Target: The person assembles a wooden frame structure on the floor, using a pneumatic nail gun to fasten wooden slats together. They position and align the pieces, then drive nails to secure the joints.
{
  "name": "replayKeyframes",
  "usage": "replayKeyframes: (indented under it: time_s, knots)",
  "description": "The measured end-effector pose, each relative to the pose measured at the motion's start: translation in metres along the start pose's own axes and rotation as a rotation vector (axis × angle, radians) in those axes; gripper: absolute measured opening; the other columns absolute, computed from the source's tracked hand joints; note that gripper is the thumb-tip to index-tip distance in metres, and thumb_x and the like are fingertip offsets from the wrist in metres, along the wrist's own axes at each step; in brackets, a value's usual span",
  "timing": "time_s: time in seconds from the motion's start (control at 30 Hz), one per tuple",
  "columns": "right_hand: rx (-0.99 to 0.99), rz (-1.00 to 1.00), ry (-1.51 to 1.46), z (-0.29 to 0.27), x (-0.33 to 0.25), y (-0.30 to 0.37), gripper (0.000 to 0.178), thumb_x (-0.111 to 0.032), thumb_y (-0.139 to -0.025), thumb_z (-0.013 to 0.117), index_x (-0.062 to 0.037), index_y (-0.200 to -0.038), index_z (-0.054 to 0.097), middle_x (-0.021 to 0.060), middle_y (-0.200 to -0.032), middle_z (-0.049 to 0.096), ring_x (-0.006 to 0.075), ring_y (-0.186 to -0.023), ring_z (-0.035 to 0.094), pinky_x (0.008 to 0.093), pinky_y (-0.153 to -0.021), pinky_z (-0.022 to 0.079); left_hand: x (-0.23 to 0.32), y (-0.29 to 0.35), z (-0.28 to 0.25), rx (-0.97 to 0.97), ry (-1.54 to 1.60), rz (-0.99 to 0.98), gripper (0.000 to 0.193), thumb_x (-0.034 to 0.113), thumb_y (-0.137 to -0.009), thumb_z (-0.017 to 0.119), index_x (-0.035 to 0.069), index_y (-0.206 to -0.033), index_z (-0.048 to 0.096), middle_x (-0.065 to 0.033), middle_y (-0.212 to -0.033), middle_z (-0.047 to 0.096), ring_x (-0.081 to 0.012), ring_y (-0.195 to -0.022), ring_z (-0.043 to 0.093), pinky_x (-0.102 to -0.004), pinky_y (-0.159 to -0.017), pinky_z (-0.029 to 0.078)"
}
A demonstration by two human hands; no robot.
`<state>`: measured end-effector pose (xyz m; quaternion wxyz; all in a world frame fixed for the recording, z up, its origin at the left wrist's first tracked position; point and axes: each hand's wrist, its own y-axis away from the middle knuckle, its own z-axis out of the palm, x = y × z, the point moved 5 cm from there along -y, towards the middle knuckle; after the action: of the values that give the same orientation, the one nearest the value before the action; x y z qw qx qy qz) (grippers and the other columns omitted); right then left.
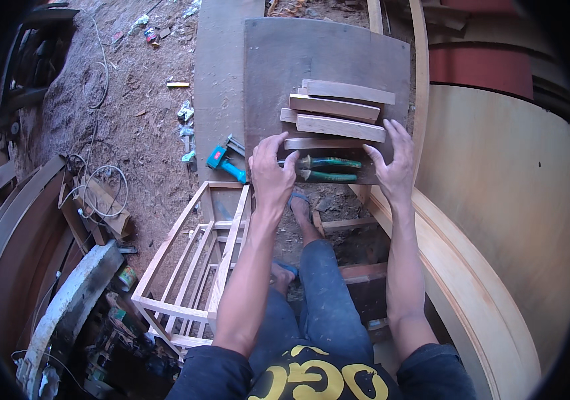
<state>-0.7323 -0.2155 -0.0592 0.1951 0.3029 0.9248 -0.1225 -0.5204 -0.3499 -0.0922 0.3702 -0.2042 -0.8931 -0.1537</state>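
Observation:
Several short wooden strips (341, 125) lie loosely piled on a dark flat board (271, 67). The nearest strip (325, 143) lies apart from the pile, between my two hands. My left hand (271, 175) is at its left end, thumb and fingers apart. My right hand (395, 163) is by the right ends of the strips, fingers spread and thumb near the single strip. Whether either hand touches wood I cannot tell. Closer to me lie two green-handled hand tools, one (335, 162) beyond the other (328, 177), their heads partly behind my left hand.
A teal nail gun (226, 164) lies left of the board. A slatted wooden frame (185, 267) stands by my left forearm. A curved wooden piece (478, 287) and a large plywood panel (498, 180) are on the right. A cable (105, 73) runs over the dirt floor.

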Motion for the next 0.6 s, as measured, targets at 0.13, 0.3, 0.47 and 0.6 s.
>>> replayKeyframes:
  time_s: [0.13,0.3,0.47,0.6]
  knots:
    - [-0.171,0.228,-0.298,0.019,0.01,-0.012,0.046,-0.018,-0.082,0.074,-0.0075,-0.125,0.059,0.0133,-0.124,0.058,0.0283,-0.117,0.056,0.0381,-0.094,0.047,-0.004,-0.004,-0.002,-0.006,0.134,-0.072,0.056,0.003,-0.075,0.076,0.004,-0.127,0.057,-0.0131,-0.112,0.064,-0.025,-0.101,0.064,-0.036,-0.088,0.051]
    - [-0.203,0.087,-0.297,0.022,0.001,-0.011,0.041,-0.007,-0.075,0.077,-0.0081,-0.114,0.065,0.0113,-0.115,0.06,0.0271,-0.11,0.059,0.0371,-0.092,0.049,-0.008,-0.009,-0.003,-0.052,0.199,-0.094,0.067,0.002,-0.074,0.077,0.005,-0.135,0.05,-0.0125,-0.115,0.063,-0.0255,-0.102,0.064,-0.0358,-0.09,0.051]
    - [-0.223,0.001,-0.25,0.023,-0.015,-0.014,0.048,0.004,-0.067,0.072,-0.0103,-0.113,0.065,0.0091,-0.11,0.056,0.0279,-0.105,0.058,0.0369,-0.09,0.049,-0.009,-0.012,-0.003,-0.044,0.255,-0.064,0.066,0.0,-0.073,0.075,0.003,-0.134,0.05,-0.0157,-0.115,0.062,-0.0286,-0.104,0.063,-0.0379,-0.092,0.05]
    - [-0.269,-0.076,-0.224,0.024,-0.025,-0.025,0.046,0.005,-0.068,0.069,-0.0121,-0.111,0.065,0.0092,-0.108,0.056,0.0292,-0.105,0.058,0.0392,-0.089,0.05,-0.014,-0.009,-0.003,-0.035,0.326,-0.099,0.06,-0.001,-0.073,0.072,0.002,-0.13,0.054,-0.0187,-0.114,0.063,-0.0301,-0.103,0.064,-0.0386,-0.092,0.05]
